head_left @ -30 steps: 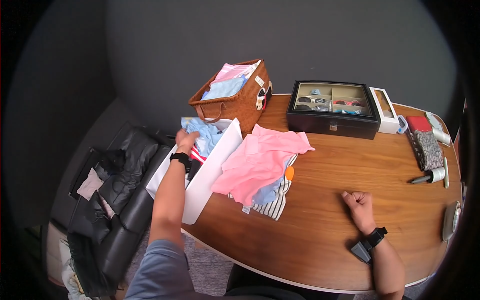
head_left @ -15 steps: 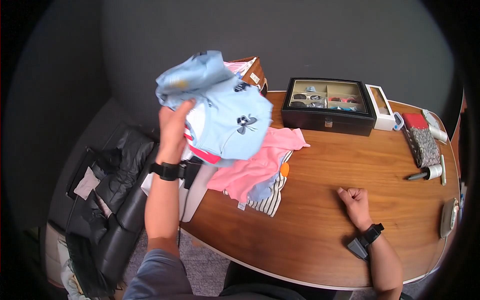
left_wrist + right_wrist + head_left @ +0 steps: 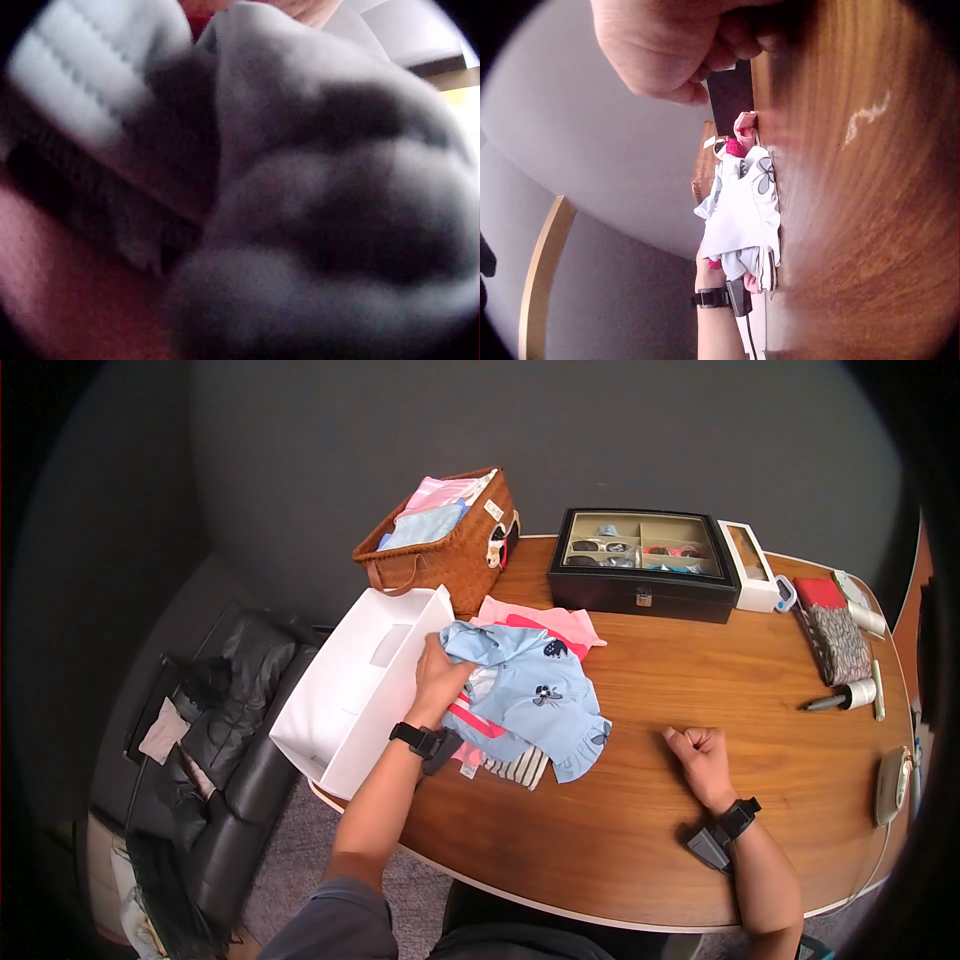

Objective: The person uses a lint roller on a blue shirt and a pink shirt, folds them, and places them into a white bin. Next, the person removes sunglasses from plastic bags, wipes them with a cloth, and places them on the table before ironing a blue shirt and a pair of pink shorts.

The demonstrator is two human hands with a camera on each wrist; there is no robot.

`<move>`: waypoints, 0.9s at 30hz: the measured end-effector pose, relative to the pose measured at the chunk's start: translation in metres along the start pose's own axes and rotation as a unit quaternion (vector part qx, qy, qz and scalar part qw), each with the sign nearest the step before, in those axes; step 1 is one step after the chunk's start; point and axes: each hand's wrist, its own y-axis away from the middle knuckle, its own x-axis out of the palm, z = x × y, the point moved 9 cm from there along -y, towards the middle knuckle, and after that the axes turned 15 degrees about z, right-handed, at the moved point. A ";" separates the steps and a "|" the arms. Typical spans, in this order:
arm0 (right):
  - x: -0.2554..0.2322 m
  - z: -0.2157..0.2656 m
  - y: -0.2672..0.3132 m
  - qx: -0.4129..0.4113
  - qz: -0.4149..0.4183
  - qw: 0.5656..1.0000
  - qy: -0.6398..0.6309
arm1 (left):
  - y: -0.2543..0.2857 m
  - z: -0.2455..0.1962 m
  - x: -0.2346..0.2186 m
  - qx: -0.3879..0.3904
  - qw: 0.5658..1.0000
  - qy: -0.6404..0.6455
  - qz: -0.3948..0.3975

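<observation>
My left hand grips light blue printed clothes with dark insect shapes and a ruffled edge, over the pile on the table. Red-and-white cloth shows among them, close to the fingers. Beneath lie a pink garment and a black-and-white striped one, both mostly covered. Blurred pale fabric fills the left wrist view. My right hand rests on the tabletop, fingers loosely curled and holding nothing. An unfilled white box stands left of the pile.
Behind the box, a brown basket holds folded clothes. A black glasses case and a white windowed box stand at the back. Along the right edge are a red-and-grey pouch, a lint roller and a corded device.
My left hand has lifted the light blue clothes out of the white box and carried them right, onto the pile, leaving the box bare inside. My right hand has stayed put.
</observation>
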 end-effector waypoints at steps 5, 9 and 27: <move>-0.001 0.001 0.002 0.011 -0.006 1.000 0.010 | 0.022 -0.078 -0.009 0.230 0.935 -0.240 -0.120; 0.000 0.004 0.002 0.019 -0.004 1.000 0.023 | -0.003 -0.056 0.015 0.158 0.973 -0.150 0.083; -0.003 0.040 0.018 -0.084 -0.096 0.992 -0.003 | 0.092 -0.234 0.033 0.288 0.942 0.135 0.107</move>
